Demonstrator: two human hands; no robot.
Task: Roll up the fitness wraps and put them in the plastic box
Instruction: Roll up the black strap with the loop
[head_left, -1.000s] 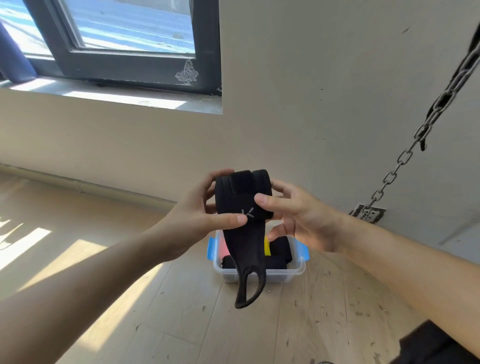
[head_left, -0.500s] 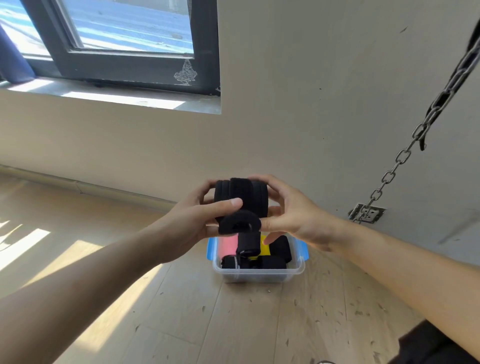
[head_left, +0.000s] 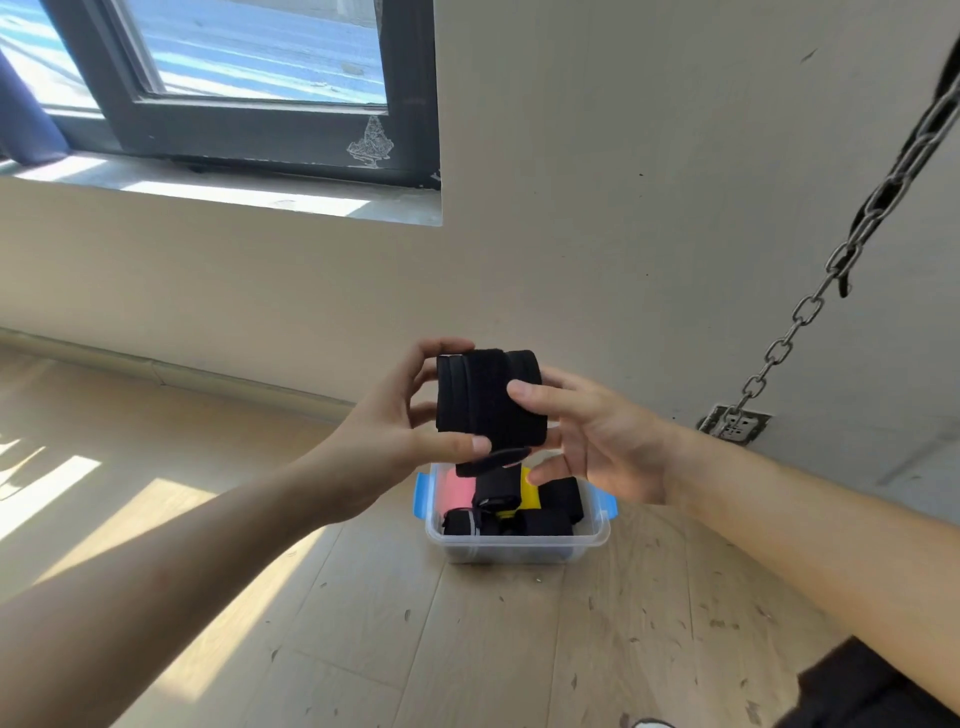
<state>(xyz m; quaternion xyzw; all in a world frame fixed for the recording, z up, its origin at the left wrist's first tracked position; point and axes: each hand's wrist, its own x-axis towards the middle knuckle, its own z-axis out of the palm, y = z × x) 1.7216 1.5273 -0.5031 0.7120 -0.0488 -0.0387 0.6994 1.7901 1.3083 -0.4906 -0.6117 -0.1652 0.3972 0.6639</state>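
Head view, looking down, hands close

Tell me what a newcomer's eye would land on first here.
At centre, a rolled black wrap is held up between the left hand and right hand. Below it, on the wooden floor, sits a clear plastic box with blue latches, holding more black rolls. A metal chain slants down the wall at right.

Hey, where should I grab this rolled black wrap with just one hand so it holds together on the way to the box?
Probably clamp the black wrap around its middle from the right, thumb in front, fingers behind, covering the loose tail at its bottom edge: left free, it could unwind.
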